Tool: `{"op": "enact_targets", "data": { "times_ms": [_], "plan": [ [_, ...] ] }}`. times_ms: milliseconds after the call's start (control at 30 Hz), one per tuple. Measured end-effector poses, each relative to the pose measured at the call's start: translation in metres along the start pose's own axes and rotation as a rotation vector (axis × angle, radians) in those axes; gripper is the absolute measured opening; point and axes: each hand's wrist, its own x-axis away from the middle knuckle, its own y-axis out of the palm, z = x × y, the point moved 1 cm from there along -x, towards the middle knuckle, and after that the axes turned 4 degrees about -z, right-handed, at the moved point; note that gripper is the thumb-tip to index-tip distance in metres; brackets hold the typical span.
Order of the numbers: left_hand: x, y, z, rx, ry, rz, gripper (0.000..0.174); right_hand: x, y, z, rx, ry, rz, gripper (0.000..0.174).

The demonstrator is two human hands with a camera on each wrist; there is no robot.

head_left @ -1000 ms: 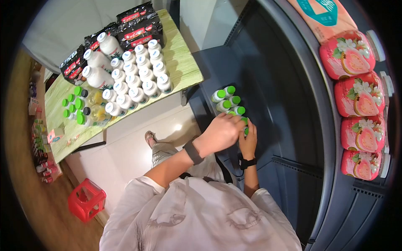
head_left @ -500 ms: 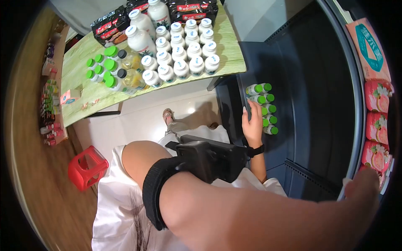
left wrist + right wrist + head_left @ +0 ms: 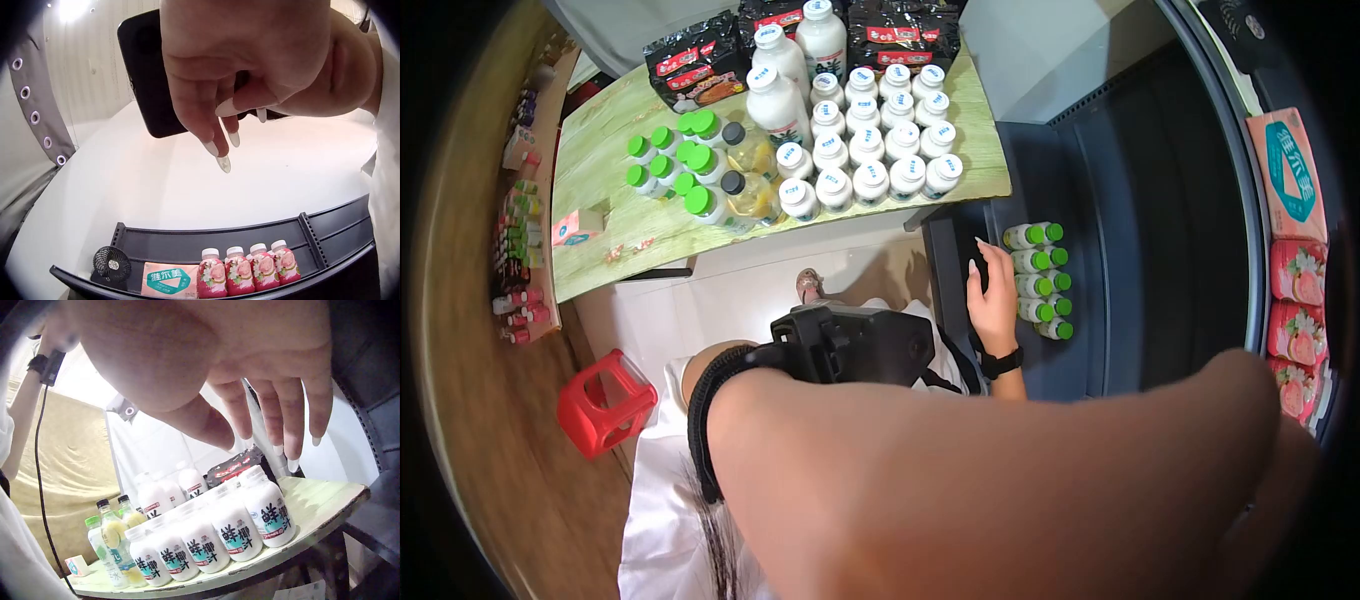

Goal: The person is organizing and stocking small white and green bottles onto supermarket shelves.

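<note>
My left hand (image 3: pixel 244 69) is raised close to the head, its fingers loosely bent with nothing visible between them. A black phone-like device (image 3: pixel 147 75) shows behind it in the left wrist view. In the head view the raised arm (image 3: pixel 1000 470) fills the lower foreground. My right hand (image 3: pixel 996 310) hovers with relaxed, spread fingers just left of several small green-capped bottles (image 3: pixel 1030 262), which stand in rows on a dark shelf (image 3: pixel 1080 350). Nothing lies in the right palm. White coconut juice bottles (image 3: pixel 234 531) appear beyond its fingers (image 3: pixel 287 419) in the right wrist view.
A green-topped table (image 3: pixel 625 265) carries white bottles, yellow drinks (image 3: pixel 750 195), green-capped bottles and black packs (image 3: pixel 700 65). Pink bottles (image 3: pixel 212 275), a tissue pack (image 3: pixel 167 281) and a small fan (image 3: pixel 112 265) line another shelf. A red stool (image 3: pixel 605 400) stands on the floor.
Both hands were at the green-capped bottles. My left hand has risen from them to near the head; my right hand has let go and drawn back left. The head view has shifted.
</note>
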Motion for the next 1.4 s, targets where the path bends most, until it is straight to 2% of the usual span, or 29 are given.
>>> {"op": "enact_targets", "data": {
  "times_ms": [167,467,900,1000,1067,1100,1300,1400],
  "plan": [
    [0.015,-0.011,-0.009,0.067,-0.044,0.069,0.020,-0.007,0.010,-0.004,0.043,-0.056,0.010,0.036],
    [0.018,-0.021,-0.014,0.117,-0.108,0.170,0.020,-0.011,0.014,-0.006,0.019,-0.027,0.000,0.033],
    [0.037,-0.054,-0.017,0.071,-0.386,0.332,0.021,-0.020,0.021,-0.004,0.052,-0.078,-0.048,0.037],
    [0.059,-0.067,-0.018,-0.029,-0.462,0.362,0.022,-0.030,0.021,-0.024,0.055,-0.081,-0.071,0.037],
    [0.092,-0.085,-0.042,-0.181,-0.315,0.228,0.032,-0.041,0.020,-0.050,0.029,-0.112,-0.083,0.036],
    [0.112,-0.094,-0.055,-0.284,-0.185,0.122,0.035,-0.045,0.024,-0.058,0.020,-0.131,-0.094,0.036],
    [0.226,-0.119,-0.070,-0.502,-0.845,0.309,0.026,-0.069,0.051,-0.115,-0.014,-0.274,-0.203,0.035],
    [0.286,-0.138,-0.080,-0.631,-0.945,0.457,0.026,-0.081,0.072,-0.150,-0.057,-0.388,-0.274,0.035]
  ]
}}
